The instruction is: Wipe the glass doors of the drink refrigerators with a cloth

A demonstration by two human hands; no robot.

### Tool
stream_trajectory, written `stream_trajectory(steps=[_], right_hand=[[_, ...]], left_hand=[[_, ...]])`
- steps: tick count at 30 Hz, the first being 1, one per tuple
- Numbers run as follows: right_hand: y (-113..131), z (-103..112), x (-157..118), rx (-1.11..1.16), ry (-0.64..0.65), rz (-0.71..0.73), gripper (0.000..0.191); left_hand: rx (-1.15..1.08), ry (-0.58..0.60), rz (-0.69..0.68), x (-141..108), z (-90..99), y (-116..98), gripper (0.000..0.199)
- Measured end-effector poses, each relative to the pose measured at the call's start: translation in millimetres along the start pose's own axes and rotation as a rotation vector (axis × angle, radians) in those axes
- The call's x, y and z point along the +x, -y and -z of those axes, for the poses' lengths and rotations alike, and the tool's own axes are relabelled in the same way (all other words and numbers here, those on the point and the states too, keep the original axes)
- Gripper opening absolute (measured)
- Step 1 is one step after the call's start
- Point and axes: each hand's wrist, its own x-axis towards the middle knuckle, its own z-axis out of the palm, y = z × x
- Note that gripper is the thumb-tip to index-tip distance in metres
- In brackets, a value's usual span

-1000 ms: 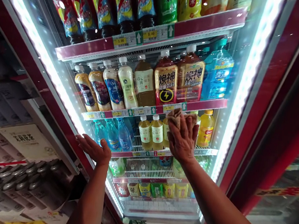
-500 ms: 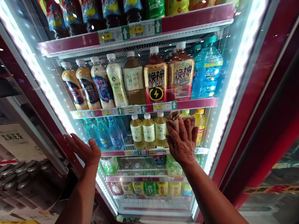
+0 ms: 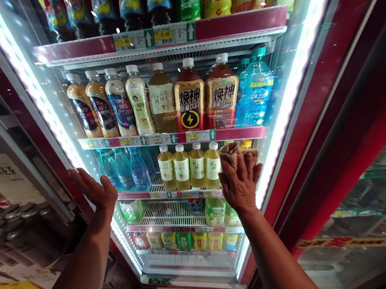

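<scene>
Right hand (image 3: 241, 186) holds bunched brown cloth (image 3: 228, 153), right of centre. Left hand (image 3: 96, 190) apart, fingers extended, lower left. Mid-frame: 2 bottles (image 3: 189, 96) labelled 焕神. Upper-centre price tag (image 3: 163, 35): 3.00.

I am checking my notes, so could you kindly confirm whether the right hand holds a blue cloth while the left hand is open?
Not quite: the cloth is brown, not blue, as the head view shows. The right hand does hold it, and the left hand is open.
</scene>
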Motion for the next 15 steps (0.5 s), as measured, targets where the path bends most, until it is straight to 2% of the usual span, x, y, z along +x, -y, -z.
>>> stream_trajectory(steps=[3,5,7,10,12,15], right_hand=[[-14,0,15,-0.036,-0.054,-0.099,0.067],[-13,1,24,-0.034,-0.051,-0.129,0.069],[-9,2,25,-0.018,-0.013,-0.106,0.071],[-10,6,12,-0.003,0.03,-0.023,0.071],[-21,10,1,-0.017,0.024,-0.006,0.07],[-47,15,-2,-0.058,-0.012,-0.078,0.068]], left_hand=[[0.127,-0.219,-0.15,1,-2.7,3,0.082],[0.182,-0.295,-0.251,1,-4.4,6,0.08],[0.197,-0.307,-0.288,2,-5.5,10,0.079],[0.192,-0.3,-0.268,0,-6.4,12,0.078],[0.187,-0.303,-0.257,-1,-6.8,11,0.076],[0.177,-0.305,-0.254,-4,-6.6,2,0.074]])
